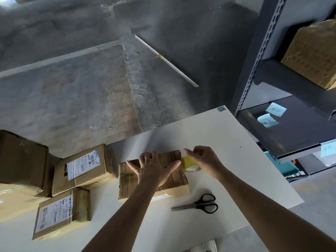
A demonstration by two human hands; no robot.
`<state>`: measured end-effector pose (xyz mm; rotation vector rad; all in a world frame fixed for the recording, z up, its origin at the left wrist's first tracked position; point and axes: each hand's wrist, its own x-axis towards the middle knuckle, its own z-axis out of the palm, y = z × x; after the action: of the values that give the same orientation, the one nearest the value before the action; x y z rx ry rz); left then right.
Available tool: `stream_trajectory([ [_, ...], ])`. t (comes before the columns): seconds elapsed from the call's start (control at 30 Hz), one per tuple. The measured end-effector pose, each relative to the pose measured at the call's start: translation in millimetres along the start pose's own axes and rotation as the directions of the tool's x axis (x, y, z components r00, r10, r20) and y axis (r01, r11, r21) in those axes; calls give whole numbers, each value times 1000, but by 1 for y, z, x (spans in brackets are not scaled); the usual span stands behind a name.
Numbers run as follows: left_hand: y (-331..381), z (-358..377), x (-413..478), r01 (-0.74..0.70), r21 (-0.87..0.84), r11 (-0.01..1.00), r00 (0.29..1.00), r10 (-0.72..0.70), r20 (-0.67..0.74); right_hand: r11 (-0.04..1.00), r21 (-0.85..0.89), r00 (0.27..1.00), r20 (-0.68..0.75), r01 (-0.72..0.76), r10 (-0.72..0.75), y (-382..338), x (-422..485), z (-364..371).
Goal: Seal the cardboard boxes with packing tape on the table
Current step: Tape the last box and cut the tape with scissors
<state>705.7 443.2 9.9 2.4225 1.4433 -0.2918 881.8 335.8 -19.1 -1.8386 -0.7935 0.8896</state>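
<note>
A flat, worn cardboard box [127,180] lies in the middle of the white table [227,142]. My left hand [152,170] presses down on its top with fingers spread. My right hand [205,159] grips a yellowish roll of packing tape [188,163] at the box's right end. The roll touches the box's right edge. Whether a strip of tape is pulled out over the box I cannot tell.
Black-handled scissors [200,204] lie on the table in front of the box. Three more cardboard boxes [83,170], [58,213], [20,160] sit at the left. A grey metal shelf [283,124] holding a wrapped box stands at the right.
</note>
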Motion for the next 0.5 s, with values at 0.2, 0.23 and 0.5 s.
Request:
stream_trajectory([
  [0.2,21,-2,-11,-167,-163,972,986,160,-54,776,604,982,80,-183,170,24,-12,-2],
  [0.23,26,-2,-12,-176,-148,973,984,169,-60,714,666,976,128,-217,177,27,-14,-1],
  [0.5,41,17,-2,-105,-99,990,993,99,-65,517,772,928,330,-370,171,32,-23,2],
])
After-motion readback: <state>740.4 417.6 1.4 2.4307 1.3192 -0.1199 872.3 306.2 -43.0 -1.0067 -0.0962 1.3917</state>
